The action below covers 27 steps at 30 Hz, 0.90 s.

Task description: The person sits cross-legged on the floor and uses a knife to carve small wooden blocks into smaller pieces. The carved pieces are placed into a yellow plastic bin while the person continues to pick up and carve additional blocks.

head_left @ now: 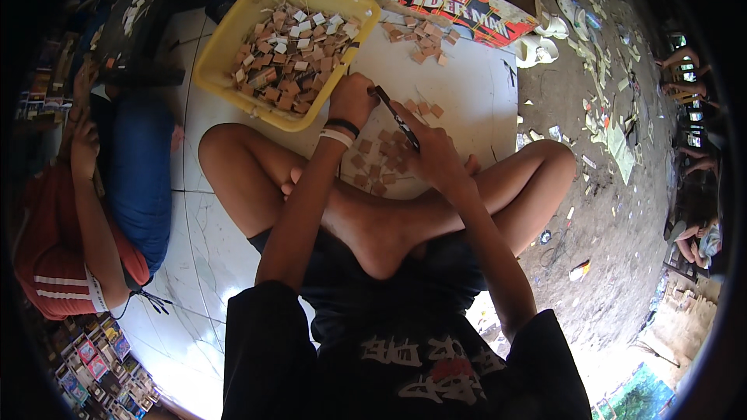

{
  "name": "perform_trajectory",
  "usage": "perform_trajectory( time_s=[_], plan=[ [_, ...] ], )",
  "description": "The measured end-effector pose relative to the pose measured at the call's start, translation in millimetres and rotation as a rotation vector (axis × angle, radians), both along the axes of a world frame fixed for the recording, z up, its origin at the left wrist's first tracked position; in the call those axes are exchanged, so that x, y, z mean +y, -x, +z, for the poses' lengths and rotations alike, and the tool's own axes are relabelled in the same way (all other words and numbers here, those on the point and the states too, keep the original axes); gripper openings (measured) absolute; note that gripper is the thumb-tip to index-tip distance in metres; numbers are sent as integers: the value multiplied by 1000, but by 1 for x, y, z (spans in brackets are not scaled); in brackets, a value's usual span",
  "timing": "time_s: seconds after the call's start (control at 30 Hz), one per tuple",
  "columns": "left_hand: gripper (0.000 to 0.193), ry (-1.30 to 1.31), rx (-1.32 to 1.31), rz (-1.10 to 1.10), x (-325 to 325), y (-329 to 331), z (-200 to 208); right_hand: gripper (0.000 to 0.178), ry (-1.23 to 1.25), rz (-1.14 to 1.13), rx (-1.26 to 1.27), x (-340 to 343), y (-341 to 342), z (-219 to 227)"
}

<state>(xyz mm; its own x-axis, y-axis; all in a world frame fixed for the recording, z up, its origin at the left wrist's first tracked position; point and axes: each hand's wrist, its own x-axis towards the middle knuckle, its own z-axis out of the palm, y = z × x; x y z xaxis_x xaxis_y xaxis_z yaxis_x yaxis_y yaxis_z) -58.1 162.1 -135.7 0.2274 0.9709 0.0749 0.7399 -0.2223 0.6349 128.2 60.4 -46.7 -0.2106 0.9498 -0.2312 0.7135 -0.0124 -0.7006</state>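
Note:
My right hand [437,157] is closed round a slim black tool [398,118] with pale marks, which looks like a cutter knife. Its far end points up and left, toward my left hand [354,101]. That hand is closed close to the tool's tip, by the rim of the yellow tub; whatever its fingers pinch is too small to make out. Inside the yellow tub [212,70] lie many small square brown and white pieces [292,58]. Loose brown squares [381,162] are scattered on the white tiles between my hands and my crossed legs.
Beyond the tub, more brown squares [424,37] lie beside a box with a red printed side [443,1]. A person in blue trousers [142,179] sits at my left. To the right, past the tile edge, scraps litter the grey ground [599,210].

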Motion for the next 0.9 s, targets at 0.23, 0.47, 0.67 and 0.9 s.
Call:
perform_trajectory(
  time_s=[0.23,0.47,0.67,0.9],
  plan=[
    [13,42,25,-4,2,0,0,84,-48,17,39,0,-4,-3],
    [11,52,74,-13,5,-2,1,85,-38,40,33,3,-11,-8],
    [14,88,84,46,-3,-7,14,65,237,-362,541,-14,-24,12],
    [15,-96,56,104,23,-56,53,72,591,-674,1458,-88,-54,41]
  ],
)
